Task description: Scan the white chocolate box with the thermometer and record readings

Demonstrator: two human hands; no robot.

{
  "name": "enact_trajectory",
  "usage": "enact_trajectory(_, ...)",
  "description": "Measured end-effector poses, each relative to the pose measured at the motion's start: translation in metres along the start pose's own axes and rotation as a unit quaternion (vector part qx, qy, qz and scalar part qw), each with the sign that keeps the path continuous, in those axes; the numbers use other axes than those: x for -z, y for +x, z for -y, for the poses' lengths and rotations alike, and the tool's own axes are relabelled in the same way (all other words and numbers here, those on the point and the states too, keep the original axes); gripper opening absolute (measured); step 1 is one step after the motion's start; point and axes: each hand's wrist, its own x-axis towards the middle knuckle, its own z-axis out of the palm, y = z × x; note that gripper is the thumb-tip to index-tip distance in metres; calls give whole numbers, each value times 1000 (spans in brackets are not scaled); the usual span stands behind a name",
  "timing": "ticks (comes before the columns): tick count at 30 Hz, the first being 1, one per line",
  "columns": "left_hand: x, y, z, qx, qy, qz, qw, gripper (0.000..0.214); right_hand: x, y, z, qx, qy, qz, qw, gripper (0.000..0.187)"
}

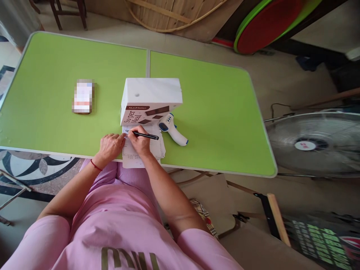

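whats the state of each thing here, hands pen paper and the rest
right hand: gripping the pen
black pen: held in the right hand, tip at the paper
left hand: fingers resting on the paper, holding nothing
paper sheets: flat, hanging over the table edge
white NutriMotion Super Meal box: standing on the table, looks closed
infrared thermometer: lying on the table beside the box
blurred packet: lying flat, too blurred to read
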Motion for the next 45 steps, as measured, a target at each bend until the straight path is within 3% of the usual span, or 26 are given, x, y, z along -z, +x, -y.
enact_trajectory(7,-2,0,2,-3,-2,-12,1000,36,-2,0,3,-16,15,-7,1000,18)
enact_trajectory(15,6,0,0,6,25,22,999,40,-2,0,3,-7,23,-18,1000,17)
enact_trajectory(45,3,1,2,-7,-1,-4,1000,38,-2,1,3,-15,11,-29,999,20)
